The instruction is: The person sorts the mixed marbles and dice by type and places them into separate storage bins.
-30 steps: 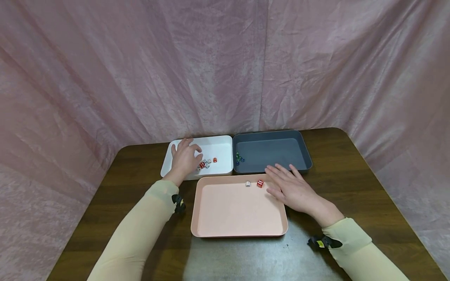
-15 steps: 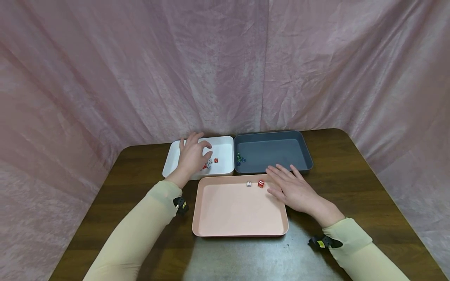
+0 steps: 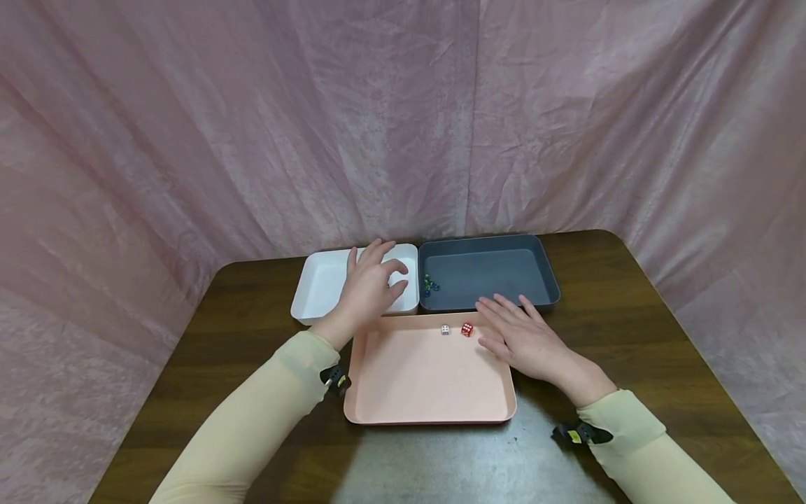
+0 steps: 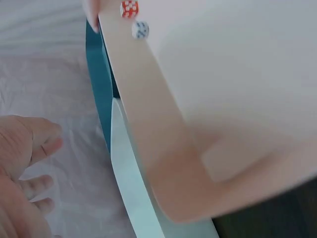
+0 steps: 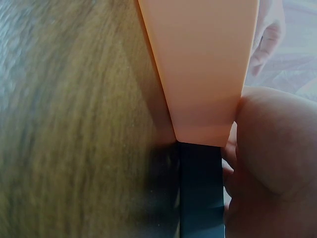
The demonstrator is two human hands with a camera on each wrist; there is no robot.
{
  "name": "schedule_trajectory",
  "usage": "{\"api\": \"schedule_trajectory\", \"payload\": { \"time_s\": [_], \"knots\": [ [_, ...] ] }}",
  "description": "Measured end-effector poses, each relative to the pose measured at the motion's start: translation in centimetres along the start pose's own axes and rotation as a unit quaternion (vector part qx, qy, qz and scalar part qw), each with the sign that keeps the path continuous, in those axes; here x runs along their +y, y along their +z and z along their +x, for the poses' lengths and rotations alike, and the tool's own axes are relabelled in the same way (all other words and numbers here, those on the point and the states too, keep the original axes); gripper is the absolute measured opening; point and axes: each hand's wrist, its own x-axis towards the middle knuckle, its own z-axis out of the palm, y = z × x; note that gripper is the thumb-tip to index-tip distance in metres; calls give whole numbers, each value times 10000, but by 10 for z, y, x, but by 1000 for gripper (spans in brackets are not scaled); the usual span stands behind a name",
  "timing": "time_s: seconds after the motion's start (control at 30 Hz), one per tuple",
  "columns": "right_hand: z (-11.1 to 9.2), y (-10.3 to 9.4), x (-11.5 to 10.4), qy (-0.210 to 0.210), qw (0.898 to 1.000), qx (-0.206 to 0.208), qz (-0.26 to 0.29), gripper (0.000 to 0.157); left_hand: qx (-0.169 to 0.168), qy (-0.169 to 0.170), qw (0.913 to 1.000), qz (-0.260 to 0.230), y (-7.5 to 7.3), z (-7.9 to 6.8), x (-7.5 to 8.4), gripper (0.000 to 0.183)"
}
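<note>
My left hand (image 3: pixel 368 287) hovers over the white tray (image 3: pixel 317 283), its fingers spread and thumb apart from the index finger. Nothing shows between them, and the dice in that tray are hidden behind the hand. In the left wrist view, the same hand (image 4: pixel 22 168) appears at the left edge. My right hand (image 3: pixel 529 343) lies flat with straight fingers across the far right corner of the pink tray (image 3: pixel 428 385). A white die (image 3: pixel 445 330) and a red die (image 3: pixel 467 330) sit inside the pink tray near its far edge.
A dark grey tray (image 3: pixel 497 269) stands right of the white one, with several small green and blue pieces (image 3: pixel 430 285) at its left side. All three trays stand close together on a wooden table (image 3: pixel 252 301). A pink curtain (image 3: pixel 403 126) hangs behind.
My left hand has moved right across the white tray, covering the red and white dice seen there earlier. My right hand and the two dice in the pink tray stay put.
</note>
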Motion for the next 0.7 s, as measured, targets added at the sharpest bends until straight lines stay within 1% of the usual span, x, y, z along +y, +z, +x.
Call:
{"api": "schedule_trajectory", "payload": {
  "time_s": [0.13,0.37,0.7],
  "knots": [
    [0,-1,0,7,10000,10,26,70,-82,187,9998,25,2,-3,10,15],
    [0,-1,-1,30,10000,5,49,70,-317,398,9987,27,7,-7,25,15],
    [0,-1,1,-14,10000,1,-29,70,-513,861,9950,-15,18,-16,43,16]
  ]
}}
